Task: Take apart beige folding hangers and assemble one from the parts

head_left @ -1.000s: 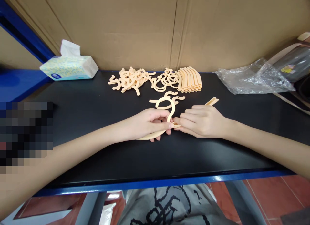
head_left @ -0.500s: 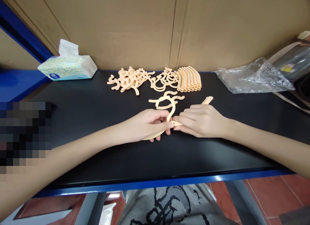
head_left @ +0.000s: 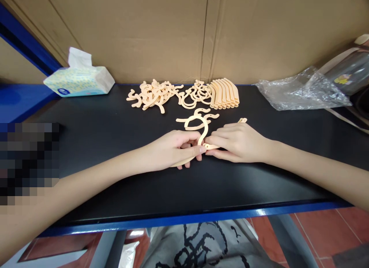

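My left hand (head_left: 171, 149) is closed on a beige plastic hanger hook (head_left: 205, 129), its curved top rising above my fingers. Below that palm, part of a beige hanger arm (head_left: 184, 162) sticks out to the left. My right hand (head_left: 240, 143) is wrapped round a second hanger arm (head_left: 212, 147). This arm's inner end, with a small hole, meets the base of the hook by my left thumb; its outer tip pokes out beyond my right knuckles. Fingers hide the joint, so I cannot tell whether the parts are locked together.
Behind my hands lie a few loose curved pieces (head_left: 213, 116). Farther back are a pile of short curved parts (head_left: 157, 94), a heap of hooks (head_left: 198, 93) and stacked hanger arms (head_left: 226, 93). A tissue pack (head_left: 82, 81) stands left, a clear plastic bag (head_left: 300, 91) right.
My right hand has shifted slightly and turned the hanger arm, so its outer tip shows less and sits farther left. My left hand keeps its hold on the hook.
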Available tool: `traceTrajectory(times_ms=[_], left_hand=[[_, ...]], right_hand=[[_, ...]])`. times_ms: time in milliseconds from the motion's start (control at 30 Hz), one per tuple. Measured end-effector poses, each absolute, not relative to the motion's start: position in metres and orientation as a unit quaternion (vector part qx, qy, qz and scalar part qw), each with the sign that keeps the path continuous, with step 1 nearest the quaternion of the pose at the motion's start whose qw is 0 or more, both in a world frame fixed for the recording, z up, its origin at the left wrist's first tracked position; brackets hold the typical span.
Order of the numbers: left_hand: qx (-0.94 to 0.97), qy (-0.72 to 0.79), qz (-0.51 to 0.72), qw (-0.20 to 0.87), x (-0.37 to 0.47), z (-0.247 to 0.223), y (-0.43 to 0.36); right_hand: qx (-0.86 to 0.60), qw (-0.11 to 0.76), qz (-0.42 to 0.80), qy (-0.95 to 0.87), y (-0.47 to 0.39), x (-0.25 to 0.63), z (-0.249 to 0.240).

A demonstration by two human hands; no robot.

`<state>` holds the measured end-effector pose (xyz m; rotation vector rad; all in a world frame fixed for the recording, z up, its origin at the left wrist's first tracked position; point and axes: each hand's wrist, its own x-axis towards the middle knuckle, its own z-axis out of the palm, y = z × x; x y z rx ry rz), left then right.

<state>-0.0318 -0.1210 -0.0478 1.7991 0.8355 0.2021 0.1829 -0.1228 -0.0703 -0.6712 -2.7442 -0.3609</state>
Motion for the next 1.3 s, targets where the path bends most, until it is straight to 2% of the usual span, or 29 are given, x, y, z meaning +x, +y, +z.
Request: traceTrajectory(times_ms=[1300], left_hand=[[0.766,0.347,0.085,0.534,-0.0321,-0.0441,-0.1228]], right_hand=[[-0.251,0.143,-0.053,-0.956,-0.1224,0.1832,-0.069]])
